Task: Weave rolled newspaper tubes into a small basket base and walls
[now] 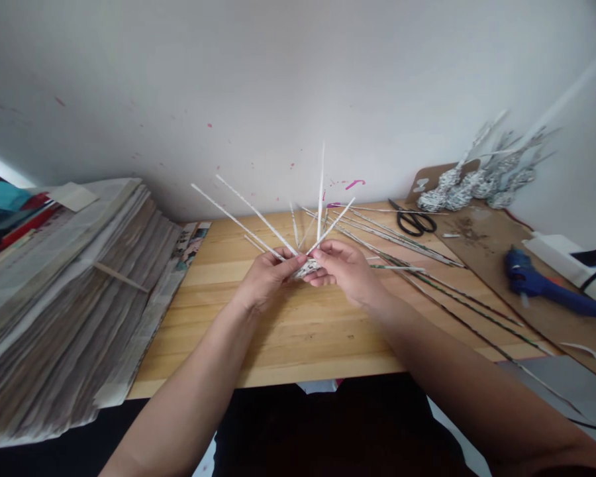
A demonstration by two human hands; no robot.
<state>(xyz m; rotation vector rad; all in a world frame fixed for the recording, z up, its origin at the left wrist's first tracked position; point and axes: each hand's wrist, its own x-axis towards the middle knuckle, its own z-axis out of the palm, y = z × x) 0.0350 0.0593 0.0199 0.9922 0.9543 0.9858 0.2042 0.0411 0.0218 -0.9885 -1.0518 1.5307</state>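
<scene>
Between my hands is a small woven piece of rolled newspaper (308, 268), held just above the wooden table. Several thin white paper rods fan up and outward from it, one nearly upright (320, 192). My left hand (273, 270) is closed on its left side, thumb pressed on the front. My right hand (342, 265) pinches the right side, close to the left thumb, with fingers curled behind and below. Parts of the weave are covered by the fingers. Loose rolled paper sticks (447, 298) lie just right of my right hand.
Stacked newspapers (94, 291) rise at the left. Black-handled scissors (411, 222) lie at the back right. Further right are a blue glue gun (551, 285), a white power strip (559, 255) and several bulb-shaped woven paper pieces (477, 182) against the wall.
</scene>
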